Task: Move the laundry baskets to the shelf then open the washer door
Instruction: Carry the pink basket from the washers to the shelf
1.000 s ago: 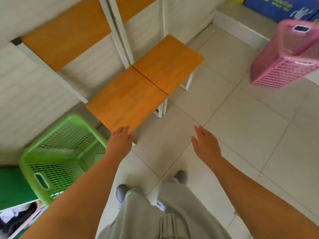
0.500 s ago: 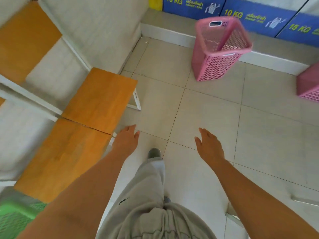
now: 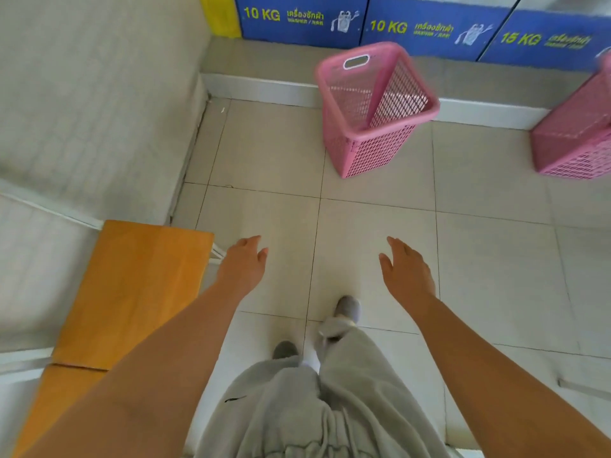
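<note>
An empty pink mesh laundry basket (image 3: pixel 370 127) stands upright on the tiled floor ahead, close to the step under the washers. A second pink basket (image 3: pixel 575 140) sits at the right edge, partly cut off. Both my hands hang in front of me, empty, with relaxed fingers: my left hand (image 3: pixel 243 266) beside the end of the low wooden shelf (image 3: pixel 132 285), my right hand (image 3: pixel 406 272) over the floor. Blue washer panels (image 3: pixel 297 18) marked 10 KG and 15 KG run along the top; no washer door shows.
A white tiled wall (image 3: pixel 92 110) rises on the left behind the shelf. A raised grey step (image 3: pixel 264 64) with a white kerb runs under the washers. My feet (image 3: pixel 345 307) in grey shoes stand on the pale floor tiles.
The view has swung right, away from the shelf and the green basket, which has left the view. The pink basket now lies ahead and nearer. Both hands stay empty and open.
</note>
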A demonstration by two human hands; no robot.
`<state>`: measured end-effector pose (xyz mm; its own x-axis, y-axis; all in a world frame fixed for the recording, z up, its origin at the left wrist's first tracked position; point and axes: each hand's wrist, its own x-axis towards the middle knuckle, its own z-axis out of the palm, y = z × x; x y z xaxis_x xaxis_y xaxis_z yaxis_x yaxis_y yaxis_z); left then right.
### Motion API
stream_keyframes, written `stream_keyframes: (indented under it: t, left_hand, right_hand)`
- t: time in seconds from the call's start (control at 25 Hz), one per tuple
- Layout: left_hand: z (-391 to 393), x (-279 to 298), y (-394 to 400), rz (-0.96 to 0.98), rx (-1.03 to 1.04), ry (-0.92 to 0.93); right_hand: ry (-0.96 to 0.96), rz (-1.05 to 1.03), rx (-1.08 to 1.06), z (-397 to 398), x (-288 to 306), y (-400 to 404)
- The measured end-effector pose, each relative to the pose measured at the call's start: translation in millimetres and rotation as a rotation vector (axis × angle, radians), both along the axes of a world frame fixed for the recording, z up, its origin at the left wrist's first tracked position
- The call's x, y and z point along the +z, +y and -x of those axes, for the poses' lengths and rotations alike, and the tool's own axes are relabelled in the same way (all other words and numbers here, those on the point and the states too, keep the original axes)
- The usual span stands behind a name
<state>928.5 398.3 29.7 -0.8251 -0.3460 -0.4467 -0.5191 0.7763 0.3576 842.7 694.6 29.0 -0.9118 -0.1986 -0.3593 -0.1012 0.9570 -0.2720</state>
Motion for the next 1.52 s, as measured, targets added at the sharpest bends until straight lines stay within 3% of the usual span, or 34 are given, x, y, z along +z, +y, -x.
stream_keyframes:
  t: [0.48, 0.8, 1.08, 1.52]
  left_hand:
    - [312, -13, 40, -0.009, 0.090, 0.013]
    - [490, -50, 11, -0.010, 0.095, -0.024]
    - [609, -80, -2, 0.022, 0.164, -0.071]
    - [701, -163, 29, -0.022, 0.578, -0.165]
  right_hand:
    - [0.022, -0.028, 0.019, 328, -1, 25]
    - [0.007, -0.081, -0.025, 515, -35, 5]
    - [-0.012, -0.077, 0.021, 646, -68, -16]
    - [-0.133, -0.162, 0.215, 803, -177, 1]
